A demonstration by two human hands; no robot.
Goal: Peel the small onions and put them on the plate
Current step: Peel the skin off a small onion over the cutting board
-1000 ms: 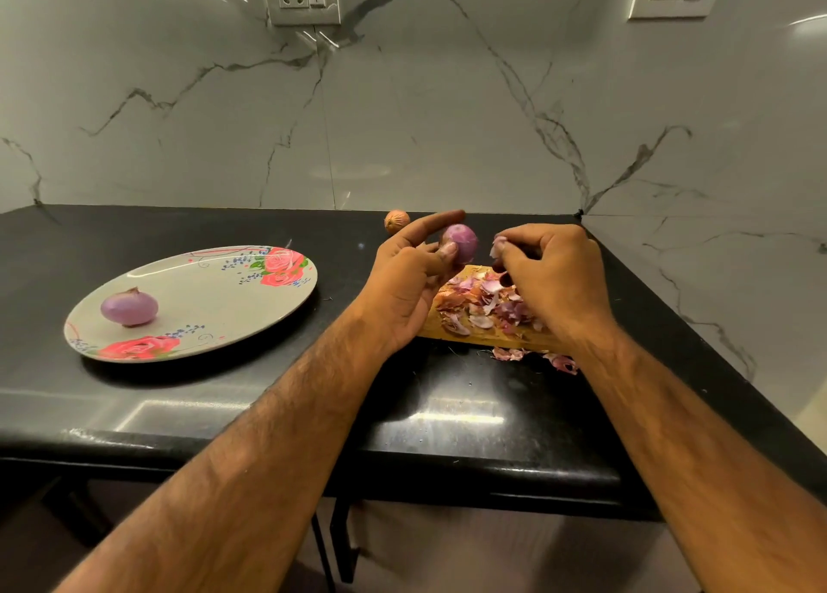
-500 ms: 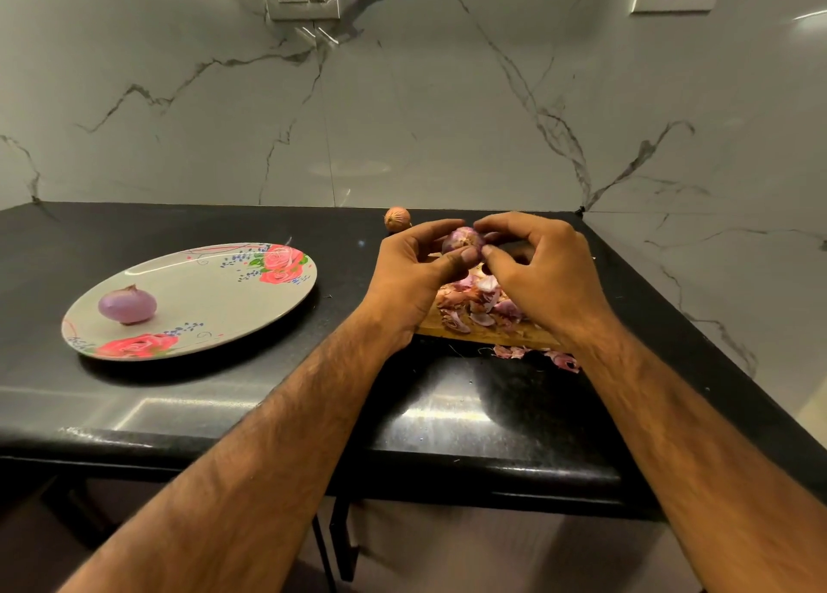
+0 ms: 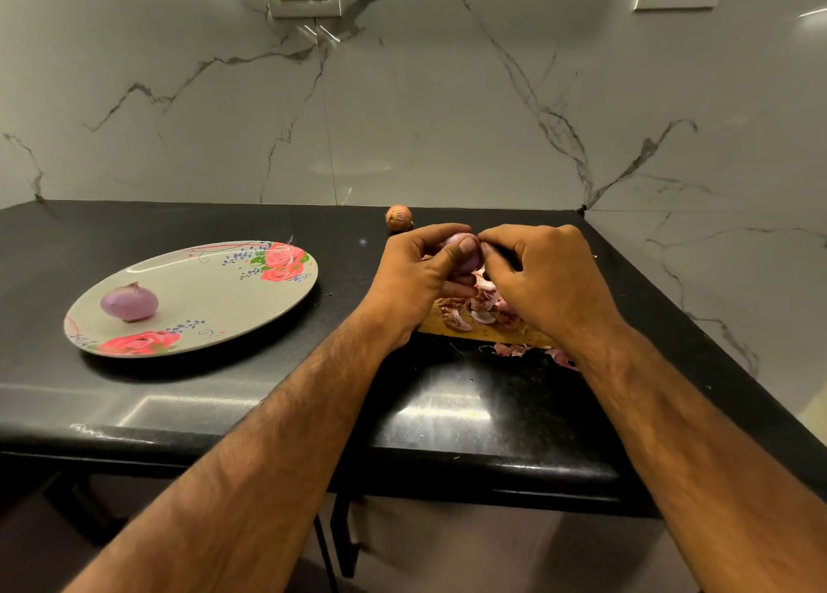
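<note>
My left hand (image 3: 416, 274) grips a small purple onion (image 3: 470, 261) above the wooden board (image 3: 452, 330), thumb across its front. My right hand (image 3: 546, 279) meets it from the right, fingertips pinching at the onion's top; the onion is mostly hidden between the two hands. On the floral plate (image 3: 223, 288) at the left lies one peeled purple onion (image 3: 129, 301). An unpeeled brown onion (image 3: 398, 217) sits on the counter just behind my hands.
Loose pink and white onion skins (image 3: 474, 312) cover the board and spill onto the black counter (image 3: 223, 391) by my right wrist. A marble wall rises behind and at the right. The counter's front edge runs close below my forearms.
My right hand has come back to the onion from the right and now pinches at its top. My left hand has curled tighter round the onion, hiding more of it.
</note>
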